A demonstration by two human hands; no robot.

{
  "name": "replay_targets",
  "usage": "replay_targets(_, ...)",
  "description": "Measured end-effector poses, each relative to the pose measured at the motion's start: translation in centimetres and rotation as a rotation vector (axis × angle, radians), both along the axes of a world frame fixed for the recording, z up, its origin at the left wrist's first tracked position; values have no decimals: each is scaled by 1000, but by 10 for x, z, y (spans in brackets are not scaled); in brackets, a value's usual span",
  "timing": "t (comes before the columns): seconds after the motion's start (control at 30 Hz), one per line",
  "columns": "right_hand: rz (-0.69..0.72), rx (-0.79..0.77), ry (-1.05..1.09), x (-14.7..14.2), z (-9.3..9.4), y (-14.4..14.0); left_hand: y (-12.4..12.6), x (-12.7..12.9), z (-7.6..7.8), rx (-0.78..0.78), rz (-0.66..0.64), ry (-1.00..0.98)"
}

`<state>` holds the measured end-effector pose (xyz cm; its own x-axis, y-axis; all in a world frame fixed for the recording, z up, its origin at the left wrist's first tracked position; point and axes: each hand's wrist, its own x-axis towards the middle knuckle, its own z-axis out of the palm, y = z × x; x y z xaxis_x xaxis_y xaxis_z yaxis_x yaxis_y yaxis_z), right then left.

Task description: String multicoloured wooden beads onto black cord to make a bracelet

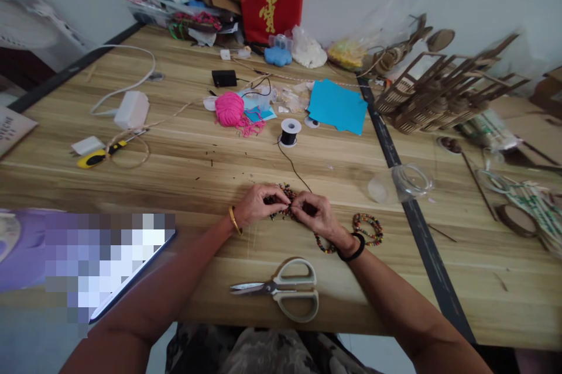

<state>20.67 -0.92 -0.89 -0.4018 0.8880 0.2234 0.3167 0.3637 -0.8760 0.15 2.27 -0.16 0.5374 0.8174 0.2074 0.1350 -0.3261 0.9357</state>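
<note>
Wood table (175, 189) w/ the L hand (261, 203) & R hand (317, 214) meeting over it, thumb & fingertips of ea. drawn nearly together, can't tell if fully closed or what, if anything, they've got hold of. Scissors (273, 288) lie nearer the front edge, blades to L; spool (288, 135) stands upright beyond the hands. One bead loop (363, 220) lies just R of the R wrist, small beads (287, 190) are heaped at/behind the fingertips, & thin blk cord (295, 167) runs from spool twd R hand.
</note>
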Motion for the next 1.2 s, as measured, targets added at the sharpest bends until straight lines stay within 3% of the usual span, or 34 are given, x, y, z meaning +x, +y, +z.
replay_targets(0.8, 20, 57, 13, 0, 2, 1, 1, 2, -2, 156, -36, -36)
replay_targets(1.2, 4, 16, 39, 1, -1, -1, 0, 1, -1, 91, -12, -41)
